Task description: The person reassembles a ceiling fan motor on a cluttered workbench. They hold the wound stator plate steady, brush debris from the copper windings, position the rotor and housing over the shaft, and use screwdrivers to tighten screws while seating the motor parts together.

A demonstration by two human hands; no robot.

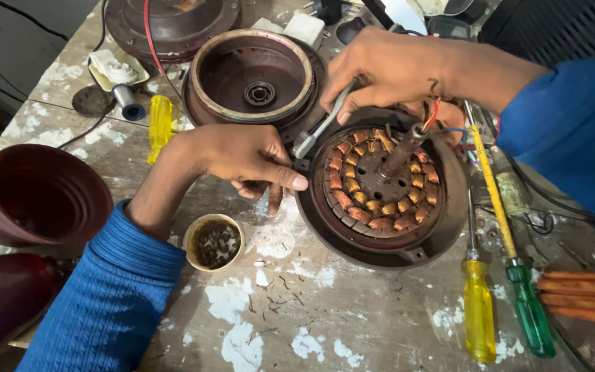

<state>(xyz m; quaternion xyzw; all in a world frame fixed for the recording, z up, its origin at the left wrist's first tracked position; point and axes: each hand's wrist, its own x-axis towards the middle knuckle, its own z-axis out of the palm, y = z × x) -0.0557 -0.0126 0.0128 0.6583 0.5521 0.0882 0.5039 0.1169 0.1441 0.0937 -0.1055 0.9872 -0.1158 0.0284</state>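
2 hands work the motor housing (pixel 380 200): left hand (pixel 246 157) braces its rim, fingers pinched; right hand (pixel 387 69) fingers clamp a grey tool (pixel 321 127) for prying.

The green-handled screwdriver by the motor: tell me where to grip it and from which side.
Grip the translucent green handle, coming from the near table edge. It lies flat and bare there, while its yellow shaft runs up beside the round brown motor housing toward the right hand.

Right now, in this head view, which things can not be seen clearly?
- Grey tool: its upper end is hidden inside the right hand.
- Motor housing: its far rim is covered by the right hand.
- Small cup: the contents are too small to identify.
- Left hand: its fingertips under the thumb are hidden.
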